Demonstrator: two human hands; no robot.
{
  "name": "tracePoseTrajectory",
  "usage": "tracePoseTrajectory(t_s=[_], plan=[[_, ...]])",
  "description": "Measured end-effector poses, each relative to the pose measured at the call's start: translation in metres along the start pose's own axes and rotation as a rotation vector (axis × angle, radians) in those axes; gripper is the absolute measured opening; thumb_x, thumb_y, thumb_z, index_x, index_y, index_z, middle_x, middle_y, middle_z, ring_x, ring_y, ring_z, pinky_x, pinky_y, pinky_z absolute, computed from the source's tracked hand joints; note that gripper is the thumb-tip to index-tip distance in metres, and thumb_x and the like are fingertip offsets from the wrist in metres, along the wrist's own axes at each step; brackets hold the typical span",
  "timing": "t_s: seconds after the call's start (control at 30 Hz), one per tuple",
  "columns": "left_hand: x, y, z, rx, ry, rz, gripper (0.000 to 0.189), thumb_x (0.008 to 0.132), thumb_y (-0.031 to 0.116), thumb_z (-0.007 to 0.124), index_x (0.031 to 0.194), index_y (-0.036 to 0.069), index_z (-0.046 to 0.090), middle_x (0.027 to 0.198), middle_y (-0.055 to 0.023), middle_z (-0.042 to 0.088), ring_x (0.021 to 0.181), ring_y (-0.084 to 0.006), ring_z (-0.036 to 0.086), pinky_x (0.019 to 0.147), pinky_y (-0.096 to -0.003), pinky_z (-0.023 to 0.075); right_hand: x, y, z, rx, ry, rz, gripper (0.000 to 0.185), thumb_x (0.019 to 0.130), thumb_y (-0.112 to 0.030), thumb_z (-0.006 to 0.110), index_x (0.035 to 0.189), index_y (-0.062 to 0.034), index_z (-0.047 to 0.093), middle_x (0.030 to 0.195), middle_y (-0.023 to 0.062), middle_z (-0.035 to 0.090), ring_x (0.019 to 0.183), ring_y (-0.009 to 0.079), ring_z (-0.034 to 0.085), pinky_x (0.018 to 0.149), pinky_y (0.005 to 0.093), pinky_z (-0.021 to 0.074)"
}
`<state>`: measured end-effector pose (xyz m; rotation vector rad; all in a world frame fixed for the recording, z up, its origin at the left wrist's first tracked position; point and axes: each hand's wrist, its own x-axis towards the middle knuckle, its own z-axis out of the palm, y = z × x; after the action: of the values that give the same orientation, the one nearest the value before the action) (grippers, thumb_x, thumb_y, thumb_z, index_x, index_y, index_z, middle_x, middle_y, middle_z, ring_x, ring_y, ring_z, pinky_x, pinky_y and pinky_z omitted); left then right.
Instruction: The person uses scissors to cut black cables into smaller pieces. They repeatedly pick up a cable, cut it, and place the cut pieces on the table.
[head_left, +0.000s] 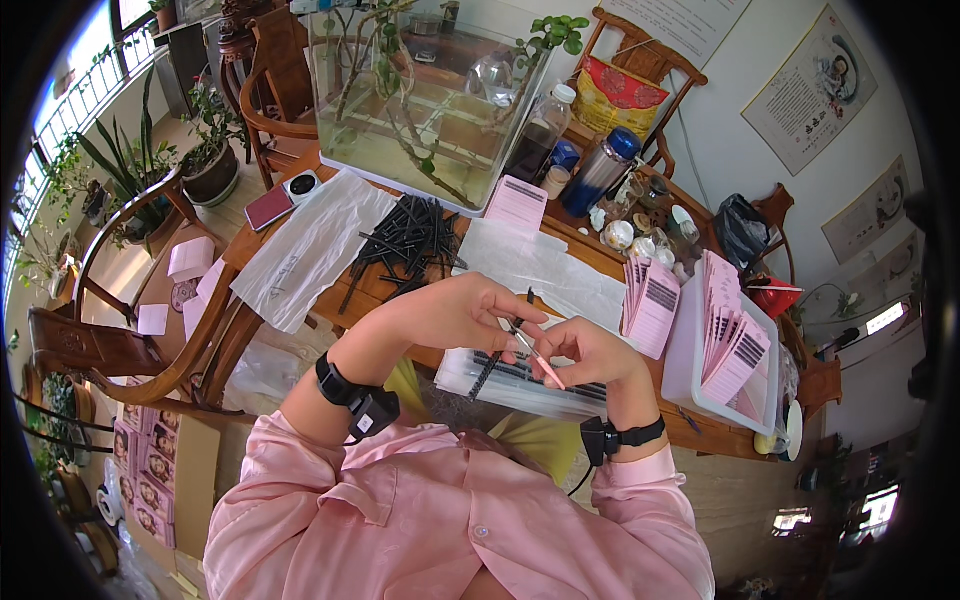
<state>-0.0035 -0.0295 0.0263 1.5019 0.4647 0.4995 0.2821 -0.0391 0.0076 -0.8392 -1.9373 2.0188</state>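
My left hand (463, 313) pinches a thin black bristly strip (486, 376) between thumb and fingers; one end hangs down towards my lap. In my right hand (600, 351) is a slim metal tool with a pink end (550, 370), apparently tweezers, its silver tip meeting the strip by my left fingertips. Below my hands lies a white sheet (461, 379) bearing rows of black strips (592, 390), partly hidden by the right hand. A heap of loose black strips (409, 244) is on the wooden table, ahead and to the left.
A white plastic bin (679, 382) of pink cards (731, 360) stands at right, beside a fanned card stack (651, 311). Ahead are a glass tank (420, 127), a blue flask (600, 172) and a bottle (540, 127). White paper (311, 247) and a phone (270, 206) lie left.
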Motion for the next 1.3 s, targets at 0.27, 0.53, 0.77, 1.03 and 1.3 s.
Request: tracePoseTrajectory(t_s=[0.27, 0.53, 0.77, 1.03, 1.3], plan=[[-0.001, -0.005, -0.008, 0.261, 0.071, 0.064, 0.052, 0.09, -0.008, 0.064, 0.142, -0.002, 0.059, 0.126, -0.0093, 0.073, 0.091, -0.0134, 0.075, 0.082, -0.0267, 0.0583, -0.008, 0.006, -0.001, -0.018, 0.039, 0.014, 0.021, 0.084, -0.008, 0.083, 0.101, -0.0001, 0.073, 0.098, 0.0038, 0.074, 0.092, 0.012, 0.068, 0.093, 0.0291, 0.0522], [0.016, -0.041, -0.099, 1.154, 0.65, -0.011, 0.039, 0.085, 0.007, 0.07, 0.124, 0.007, 0.071, 0.115, -0.0208, 0.071, 0.107, -0.0429, 0.066, 0.092, -0.0488, 0.0535, -0.103, 0.057, 0.002, -0.123, 0.793, 0.125, 0.012, 0.086, -0.004, 0.079, 0.092, -0.0011, 0.069, 0.078, -0.0002, 0.067, 0.081, 0.0108, 0.068, 0.074, 0.0258, 0.0547], [0.021, -0.086, -0.137, 1.291, 0.539, -0.19, 0.022, 0.086, 0.009, 0.069, 0.107, 0.008, 0.077, 0.108, -0.0186, 0.074, 0.104, -0.0413, 0.067, 0.093, -0.0486, 0.0532, -0.186, 0.114, 0.014, -0.239, 1.31, 0.65, 0.018, 0.085, -0.012, 0.079, 0.087, 0.0019, 0.067, 0.067, 0.006, 0.066, 0.052, 0.0124, 0.062, 0.045, 0.0277, 0.0487], [0.019, -0.07, -0.085, 1.364, 0.852, -0.046, 0.009, 0.086, 0.014, 0.072, 0.083, 0.005, 0.071, 0.093, -0.0196, 0.071, 0.105, -0.0363, 0.064, 0.091, -0.049, 0.0506, -0.196, 0.139, -0.008, -0.274, 1.316, 0.818, 0.019, 0.086, -0.008, 0.076, 0.084, 0.0017, 0.06, 0.068, 0.013, 0.069, 0.054, 0.0186, 0.069, 0.046, 0.0328, 0.0551], [0.046, -0.095, 0.016, 0.823, 0.446, -0.114, 0.017, 0.087, 0.016, 0.077, 0.087, 0.0, 0.069, 0.078, -0.0115, 0.066, 0.069, -0.0238, 0.061, 0.066, -0.0347, 0.0504, -0.191, 0.141, -0.01, -0.206, 1.25, 0.802, 0.019, 0.092, -0.013, 0.074, 0.083, 0.0007, 0.064, 0.071, 0.0099, 0.07, 0.06, 0.0176, 0.07, 0.051, 0.0313, 0.0546]])
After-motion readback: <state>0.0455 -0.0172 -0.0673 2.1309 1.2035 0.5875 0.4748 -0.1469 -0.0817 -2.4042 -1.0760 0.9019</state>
